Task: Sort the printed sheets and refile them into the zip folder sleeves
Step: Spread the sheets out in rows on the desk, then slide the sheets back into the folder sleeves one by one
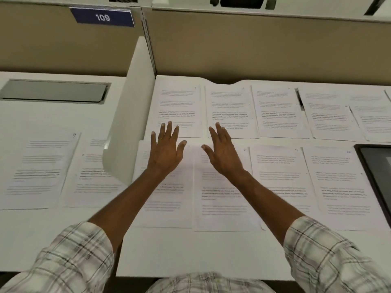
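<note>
**Hovering flat hands over two rows of laid-out pages**

Spreading across the white tabletop (190, 250), white printed sheets (281, 176) of black text lie face up in two rows. Their edges touch or slightly overlap, and the rows run from the middle of the view out toward 3 o'clock. Some carry a handwritten number in the upper corner; a 9 and a blue 10 can be read in the near row.

The left hand (165, 151) is palm down with its fingers straight and fanned apart, holding nothing, and wears a thin gold ring (161, 139). It lies over the seam between the first sheet of the far row and the first of the near row. The right hand (222, 153), just beside it at 3 o'clock, is likewise flat and spread and grips nothing. Its fingertips are over the lower edge of the second far sheet. Whether either palm presses the paper cannot be told. Both forearms come out of plaid shirt sleeves (330, 256) at 6 o'clock.

At 9 o'clock of the left hand, an upright white divider panel (131, 115) separates a neighbouring desk surface. Two more pages (40, 170) lie there side by side, with a grey recessed metal hatch (55, 90) at 12 o'clock from them. A blue sign reading 109 (102, 17) is on the beige partition (254, 43) at 11 o'clock. A dark flat rectangular object (376, 172) sits cropped at the 3 o'clock edge; what it is cannot be told.
</note>
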Available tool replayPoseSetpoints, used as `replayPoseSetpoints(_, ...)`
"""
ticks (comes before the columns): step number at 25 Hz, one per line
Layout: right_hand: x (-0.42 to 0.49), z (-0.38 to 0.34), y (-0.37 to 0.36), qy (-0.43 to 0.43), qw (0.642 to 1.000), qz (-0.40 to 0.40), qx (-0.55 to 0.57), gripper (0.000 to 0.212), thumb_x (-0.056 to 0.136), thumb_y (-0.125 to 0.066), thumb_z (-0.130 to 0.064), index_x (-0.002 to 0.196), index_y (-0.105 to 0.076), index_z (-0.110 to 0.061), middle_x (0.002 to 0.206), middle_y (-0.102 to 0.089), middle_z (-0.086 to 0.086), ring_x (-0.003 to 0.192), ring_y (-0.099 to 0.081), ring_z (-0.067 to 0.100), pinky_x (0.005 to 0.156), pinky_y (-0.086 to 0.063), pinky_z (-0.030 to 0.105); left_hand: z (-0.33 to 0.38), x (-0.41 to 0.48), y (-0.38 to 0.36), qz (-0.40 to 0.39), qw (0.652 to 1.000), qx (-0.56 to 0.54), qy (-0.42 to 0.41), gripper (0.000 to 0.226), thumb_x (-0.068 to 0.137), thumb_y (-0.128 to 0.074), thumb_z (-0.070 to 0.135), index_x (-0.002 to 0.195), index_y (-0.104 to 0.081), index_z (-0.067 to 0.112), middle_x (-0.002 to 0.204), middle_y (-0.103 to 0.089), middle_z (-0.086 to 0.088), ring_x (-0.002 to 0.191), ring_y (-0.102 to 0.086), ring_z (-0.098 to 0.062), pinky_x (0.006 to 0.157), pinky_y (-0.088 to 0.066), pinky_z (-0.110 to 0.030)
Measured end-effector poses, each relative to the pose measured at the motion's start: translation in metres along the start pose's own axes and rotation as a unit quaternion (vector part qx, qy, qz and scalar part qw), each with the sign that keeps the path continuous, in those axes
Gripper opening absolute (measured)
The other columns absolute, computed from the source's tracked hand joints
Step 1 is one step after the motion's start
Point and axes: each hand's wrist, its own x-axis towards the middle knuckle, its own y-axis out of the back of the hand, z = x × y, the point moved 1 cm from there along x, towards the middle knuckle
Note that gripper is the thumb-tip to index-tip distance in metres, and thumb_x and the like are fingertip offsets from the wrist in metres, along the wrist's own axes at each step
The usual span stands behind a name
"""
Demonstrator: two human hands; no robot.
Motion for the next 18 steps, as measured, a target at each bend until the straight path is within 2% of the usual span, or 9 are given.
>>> replayPoseSetpoints(3,0.043,-0.003,-0.008,-0.081,0.984,0.025,0.159,0.058,0.105,-0.055,-0.031,0.154,-0.038,-0.005,0.159,-0.037,0.018,0.145,-0.039,0.033,0.118,-0.036,0.047,-0.027,0.039,0.006,-0.003,0.998,-0.057,0.040,0.069,0.108,-0.029,0.054,0.164,-0.023,0.013,0.172,-0.011,-0.009,0.160,-0.003,-0.026,0.129,-0.001,-0.050)
replayPoseSetpoints(4,0.056,-0.003,-0.008,-0.117,0.971,0.029,0.205,0.055,0.103,-0.059,-0.024,0.151,-0.042,-0.005,0.152,-0.045,0.018,0.136,-0.049,0.033,0.112,-0.042,0.040,-0.034,0.050,0.005,-0.004,0.996,-0.069,0.053,0.068,0.109,-0.035,0.051,0.163,-0.025,0.011,0.171,-0.014,-0.011,0.160,-0.007,-0.028,0.129,-0.005,-0.049)
replayPoseSetpoints(6,0.082,-0.002,-0.010,-0.168,0.956,0.013,0.239,0.051,0.100,-0.064,-0.017,0.147,-0.048,-0.005,0.142,-0.054,0.016,0.121,-0.061,0.030,0.097,-0.045,0.026,-0.048,0.071,0.000,-0.013,0.991,-0.098,0.085,0.069,0.107,-0.045,0.046,0.161,-0.028,0.006,0.170,-0.019,-0.015,0.158,-0.014,-0.032,0.129,-0.013,-0.047)
replayPoseSetpoints(8,0.107,0.002,-0.014,-0.189,0.953,-0.013,0.238,0.050,0.098,-0.066,-0.016,0.145,-0.050,-0.007,0.137,-0.058,0.014,0.115,-0.063,0.028,0.090,-0.042,0.023,-0.057,0.090,-0.003,-0.025,0.982,-0.137,0.127,0.068,0.107,-0.051,0.039,0.160,-0.028,0.004,0.170,-0.020,-0.015,0.158,-0.014,-0.031,0.128,-0.016,-0.044)
replayPoseSetpoints(10,0.126,0.005,-0.021,-0.207,0.948,-0.025,0.240,0.049,0.097,-0.067,-0.017,0.143,-0.052,-0.007,0.134,-0.059,0.014,0.114,-0.063,0.027,0.090,-0.043,0.025,-0.064,0.103,-0.007,-0.030,0.977,-0.148,0.150,0.061,0.108,-0.051,0.025,0.159,-0.028,0.001,0.169,-0.022,-0.016,0.157,-0.016,-0.030,0.128,-0.016,-0.042)
replayPoseSetpoints(12,0.143,0.006,-0.030,-0.218,0.950,-0.035,0.221,0.051,0.096,-0.069,-0.019,0.142,-0.051,-0.007,0.134,-0.059,0.015,0.118,-0.061,0.029,0.099,-0.044,0.031,-0.072,0.115,-0.014,-0.039,0.975,-0.150,0.157,0.059,0.107,-0.050,0.015,0.159,-0.028,-0.002,0.168,-0.024,-0.018,0.157,-0.018,-0.030,0.128,-0.016,-0.038)
replayPoseSetpoints(14,0.156,0.005,-0.041,-0.226,0.952,-0.050,0.201,0.057,0.094,-0.072,-0.023,0.143,-0.049,-0.007,0.135,-0.058,0.016,0.124,-0.057,0.030,0.107,-0.043,0.037,-0.076,0.119,-0.021,-0.046,0.973,-0.157,0.164,0.062,0.105,-0.054,0.013,0.159,-0.027,-0.001,0.168,-0.022,-0.017,0.157,-0.016,-0.028,0.128,-0.017,-0.038)
replayPoseSetpoints(16,0.166,0.003,-0.047,-0.253,0.938,-0.051,0.232,0.067,0.090,-0.077,-0.024,0.146,-0.045,-0.006,0.140,-0.052,0.016,0.128,-0.053,0.029,0.110,-0.041,0.037,-0.077,0.121,-0.024,-0.042,0.972,-0.160,0.168,0.066,0.103,-0.060,0.011,0.160,-0.027,0.000,0.170,-0.017,-0.017,0.158,-0.011,-0.028,0.127,-0.016,-0.038)
replayPoseSetpoints(18,0.175,0.001,-0.049,-0.298,0.907,-0.031,0.296,0.077,0.086,-0.081,-0.020,0.149,-0.041,-0.005,0.145,-0.047,0.015,0.132,-0.050,0.028,0.111,-0.041,0.036,-0.078,0.127,-0.021,-0.053,0.969,-0.162,0.181,0.071,0.101,-0.064,0.011,0.161,-0.025,0.002,0.171,-0.009,-0.017,0.159,-0.007,-0.029,0.126,-0.013,-0.037)
